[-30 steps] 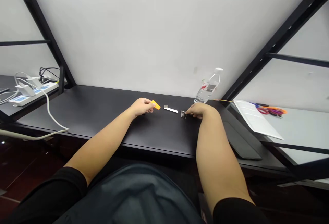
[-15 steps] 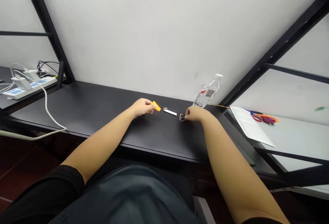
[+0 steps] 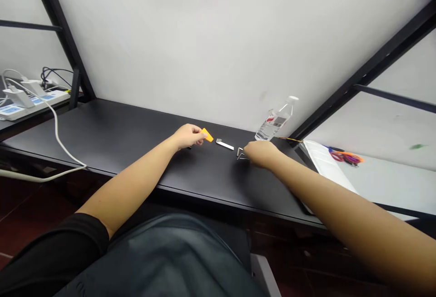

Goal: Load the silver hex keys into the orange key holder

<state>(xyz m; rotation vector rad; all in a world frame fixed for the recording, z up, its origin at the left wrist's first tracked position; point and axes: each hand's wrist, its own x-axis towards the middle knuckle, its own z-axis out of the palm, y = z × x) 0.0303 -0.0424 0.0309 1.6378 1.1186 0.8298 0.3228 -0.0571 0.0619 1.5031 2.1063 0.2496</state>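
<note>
My left hand (image 3: 186, 136) pinches a small orange piece (image 3: 206, 135) just above the black desk (image 3: 129, 140). To its right a short white strip with a metal end (image 3: 225, 144) lies flat on the desk. My right hand (image 3: 261, 153) rests on the desk with its fingertips closed on a few thin metal pins (image 3: 240, 153), which look like small hex keys. Both hands are about a hand's width apart, with the white strip between them.
A clear water bottle (image 3: 276, 121) stands against the wall behind my right hand. White paper (image 3: 323, 163) and orange-handled scissors (image 3: 344, 156) lie on the table at right. A power strip (image 3: 23, 104) with plugs and a white cable (image 3: 56, 138) sit at far left. Black frame posts rise on both sides.
My right hand has gathered the metal pins, which now sit splayed under its fingertips, and my right arm stretches out lower. My left hand still holds the orange piece in place.
</note>
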